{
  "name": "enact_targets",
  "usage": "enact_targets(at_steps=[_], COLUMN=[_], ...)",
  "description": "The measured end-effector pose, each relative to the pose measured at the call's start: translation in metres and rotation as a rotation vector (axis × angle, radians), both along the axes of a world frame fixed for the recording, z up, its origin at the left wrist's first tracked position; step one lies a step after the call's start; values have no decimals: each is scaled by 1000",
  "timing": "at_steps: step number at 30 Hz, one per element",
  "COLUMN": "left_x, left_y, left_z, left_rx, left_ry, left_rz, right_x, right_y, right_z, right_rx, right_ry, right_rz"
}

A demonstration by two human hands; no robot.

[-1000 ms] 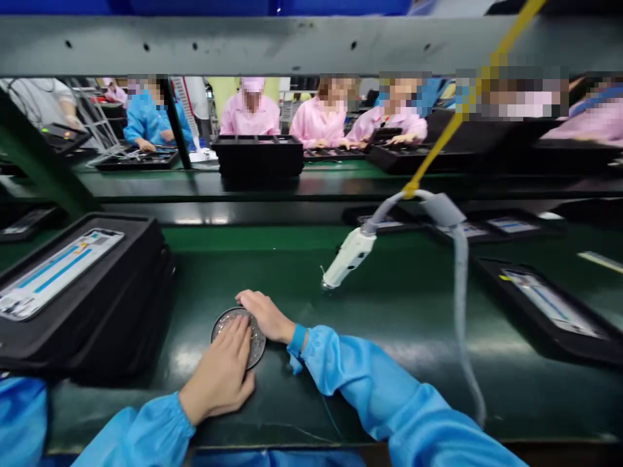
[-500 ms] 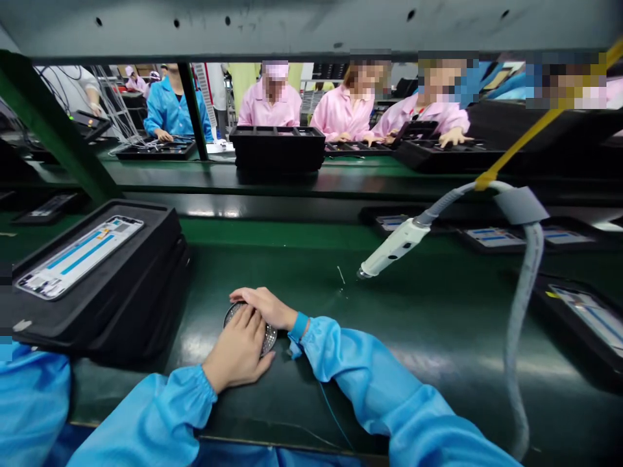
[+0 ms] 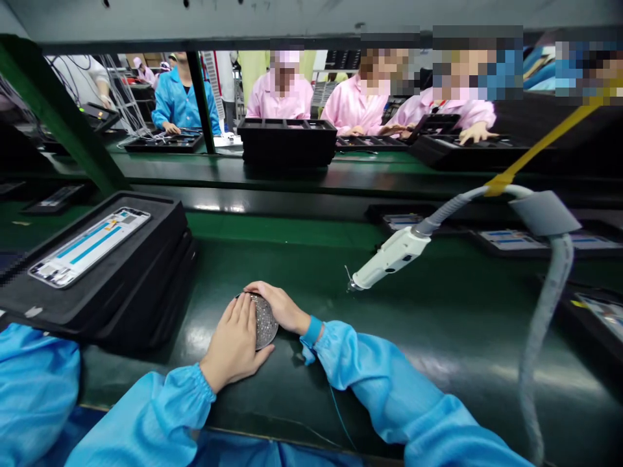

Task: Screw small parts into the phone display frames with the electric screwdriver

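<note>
A round shallow dish (image 3: 265,322) full of small shiny metal pieces sits on the green work surface, the pieces too small to name. My left hand (image 3: 234,340) is around its left and near side, fingers together along the edge and thumb at the near rim. From the far right my right hand (image 3: 280,305) curves round the rim, its fingertips meeting those of the left. Both hands hold the dish, partly covering it. A blue wrist strap (image 3: 313,329) with a thin cord circles my right wrist.
A white electric screwdriver (image 3: 392,259) hangs from a yellow strap (image 3: 549,149). Stacked black trays (image 3: 160,272) at left bear a phone frame (image 3: 92,246). More trays with phone parts (image 3: 511,239) lie right. Co-workers sit across the line; a blue sleeve (image 3: 39,376) is beside me.
My left hand has slid left off the dish's middle, uncovering more of its metal pieces. My right hand has drawn back along the rim. The view has shifted slightly.
</note>
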State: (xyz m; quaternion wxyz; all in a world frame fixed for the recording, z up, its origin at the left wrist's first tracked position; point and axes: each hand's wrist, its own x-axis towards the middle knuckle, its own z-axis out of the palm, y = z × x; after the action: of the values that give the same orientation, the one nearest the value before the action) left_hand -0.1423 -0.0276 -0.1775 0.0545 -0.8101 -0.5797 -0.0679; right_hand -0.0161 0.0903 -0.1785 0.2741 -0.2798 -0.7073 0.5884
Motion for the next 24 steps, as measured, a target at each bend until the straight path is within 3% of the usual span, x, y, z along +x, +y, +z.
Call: enact_targets(at_steps=[3, 7, 11, 15, 18, 21, 24], left_x=[1, 8, -6, -6, 5, 6, 0], left_y=[-15, -10, 2, -17, -18, -5, -4], left_z=[2, 1, 1, 4, 2, 1, 4], left_rx=[-1, -21, -5, -11, -27, -19, -4], left_ry=[1, -5, -8, -11, -19, -24, -27], left_rz=[-33, -107, -50, -77, -116, -69, -31], right_x=[10, -1, -5, 12, 6, -5, 2], right_y=[-7, -2, 2, -5, -4, 1, 0], right_z=[1, 3, 2, 3, 5, 6, 5], right_rx=[16, 18, 15, 38, 60, 58, 46], right_ry=[-23, -2, 0, -50, -54, -39, -44], right_rz=[-58, 71, 65, -40, 25, 115, 68])
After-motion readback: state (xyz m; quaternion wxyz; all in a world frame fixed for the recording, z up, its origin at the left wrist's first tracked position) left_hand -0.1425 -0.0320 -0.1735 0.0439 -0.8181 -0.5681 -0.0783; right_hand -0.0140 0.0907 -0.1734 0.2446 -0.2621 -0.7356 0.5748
